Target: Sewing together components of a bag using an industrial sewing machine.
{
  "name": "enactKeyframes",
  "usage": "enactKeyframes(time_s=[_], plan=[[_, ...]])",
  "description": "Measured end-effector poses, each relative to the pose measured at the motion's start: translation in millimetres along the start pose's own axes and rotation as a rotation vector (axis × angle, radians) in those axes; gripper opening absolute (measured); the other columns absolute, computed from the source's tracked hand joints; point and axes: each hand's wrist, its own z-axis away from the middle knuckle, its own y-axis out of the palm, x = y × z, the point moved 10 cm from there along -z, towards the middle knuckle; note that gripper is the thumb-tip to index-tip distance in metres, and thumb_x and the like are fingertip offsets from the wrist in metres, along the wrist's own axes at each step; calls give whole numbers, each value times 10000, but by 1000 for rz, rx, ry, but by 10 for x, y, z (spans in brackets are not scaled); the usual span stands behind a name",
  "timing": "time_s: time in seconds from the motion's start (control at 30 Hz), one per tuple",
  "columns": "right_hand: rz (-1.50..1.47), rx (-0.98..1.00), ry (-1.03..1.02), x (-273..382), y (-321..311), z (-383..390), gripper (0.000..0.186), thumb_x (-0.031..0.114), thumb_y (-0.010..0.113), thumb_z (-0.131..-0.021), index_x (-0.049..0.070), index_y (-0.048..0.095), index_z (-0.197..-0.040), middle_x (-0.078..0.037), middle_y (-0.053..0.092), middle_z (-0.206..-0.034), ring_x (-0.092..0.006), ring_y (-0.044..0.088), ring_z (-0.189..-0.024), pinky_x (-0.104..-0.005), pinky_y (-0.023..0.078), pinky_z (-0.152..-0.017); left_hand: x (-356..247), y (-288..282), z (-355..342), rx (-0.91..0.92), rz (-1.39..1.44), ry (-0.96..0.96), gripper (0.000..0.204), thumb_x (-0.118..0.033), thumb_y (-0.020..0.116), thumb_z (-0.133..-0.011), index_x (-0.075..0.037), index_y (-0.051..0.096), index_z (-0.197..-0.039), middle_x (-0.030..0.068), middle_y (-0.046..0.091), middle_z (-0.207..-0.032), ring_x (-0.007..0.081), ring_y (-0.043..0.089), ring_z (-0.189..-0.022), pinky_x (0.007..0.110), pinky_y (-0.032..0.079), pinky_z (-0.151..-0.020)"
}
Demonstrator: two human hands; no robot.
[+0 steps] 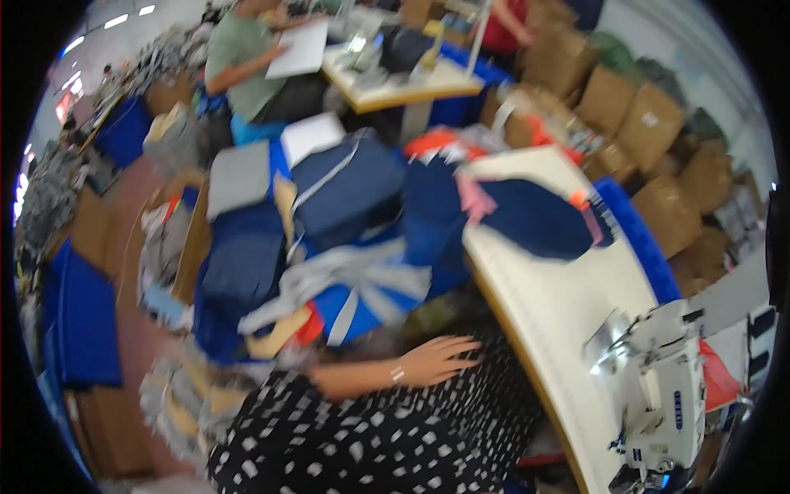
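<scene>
My left hand (436, 361) lies over my black white-dotted clothing (346, 445), fingers apart and holding nothing I can see. I cannot see my right hand. Beside me a cream worktable (543, 313) carries a sewing machine (658, 412) at lower right and navy cloth pieces (535, 214) with pink cloth (477, 198) toward the far end. Above my hand lie grey straps (346, 280), a navy fabric pile (341, 189) and folded navy cloth (239, 263).
Blue bins (82, 321) and an open carton (164, 255) stand left. Cardboard boxes (646, 140) are piled right. A person in green (247, 74) holds a white sheet by another table (395, 95); a person in red (506, 25) stands behind.
</scene>
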Motion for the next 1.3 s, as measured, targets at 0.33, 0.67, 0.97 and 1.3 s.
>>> enactKeyframes(time_s=[0.33, 0.67, 0.97, 1.3], plan=[[-756, 419, -710, 3918, 1100, 514, 149, 146, 685, -857, 59, 699, -977, -142, 673, -851, -341, 650, -780, -416, 509, -716, 2051, -1580, 2334, -515, -522, -854, 419, -131, 696, -777, -101, 651, -1193, 176, 579, -1282, 390, 555, -1155, 472, 440, -1005], [-740, 330, -531, 3756, 1476, 363, 194, 130, 563, -978, -53, 624, -964, -212, 617, -813, -360, 592, -712, -393, 475, -662, 2625, -1740, 2322, -257, -649, -1054, 327, -209, 690, -821, -124, 692, -1137, 118, 622, -1099, 347, 582, -1058, 449, 481, -908], [-797, 228, -557, 3742, 1383, 424, 251, 160, 534, -1005, -36, 586, -858, -150, 515, -659, -263, 473, -572, -377, 400, -557, 2917, -1709, 2448, -111, -714, -1231, 275, -205, 710, -811, -114, 672, -1068, 125, 615, -1064, 338, 596, -1059, 460, 496, -884], [-807, 318, -457, 3683, 1317, 458, 159, 100, 579, -944, -44, 645, -962, -207, 639, -845, -365, 623, -748, -404, 486, -677, 2696, -2105, 2387, -431, -576, -1220, 194, -260, 617, -897, -75, 658, -932, 180, 704, -900, 373, 674, -876, 483, 522, -781]])
